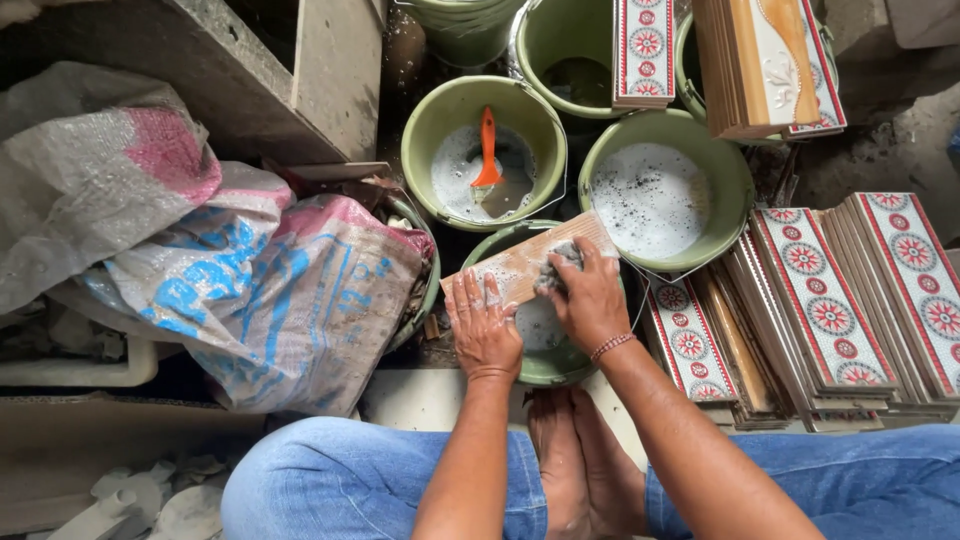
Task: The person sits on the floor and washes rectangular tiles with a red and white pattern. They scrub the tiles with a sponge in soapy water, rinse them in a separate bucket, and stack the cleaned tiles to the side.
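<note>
Left hand (483, 325) flat on the near end of a tile (525, 262), fingers spread, pressing rather than clenched. Right hand (590, 295) closed around a grey sponge (562, 262), rubbing it on the tile's wet back. Tile lying tilted across the rim of a green bucket (545, 368), straight in front of the bare feet (575, 455), foamy water beneath. Just beyond, two more green buckets: one (425, 150) with an orange brush (487, 150) standing in sudsy water, another (735, 175) to its right full of speckled foam. Farther back, a fourth bucket (540, 40) with a patterned tile (643, 50) leaning inside. Stacks of red-flowered tiles (830, 300) on edge to the right, touching one another. Another stack (765, 65) at top right. Woven sacks (270, 290) heaped to the left, partly over a bucket rim. Knees in blue jeans (340, 480) at the bottom.
</note>
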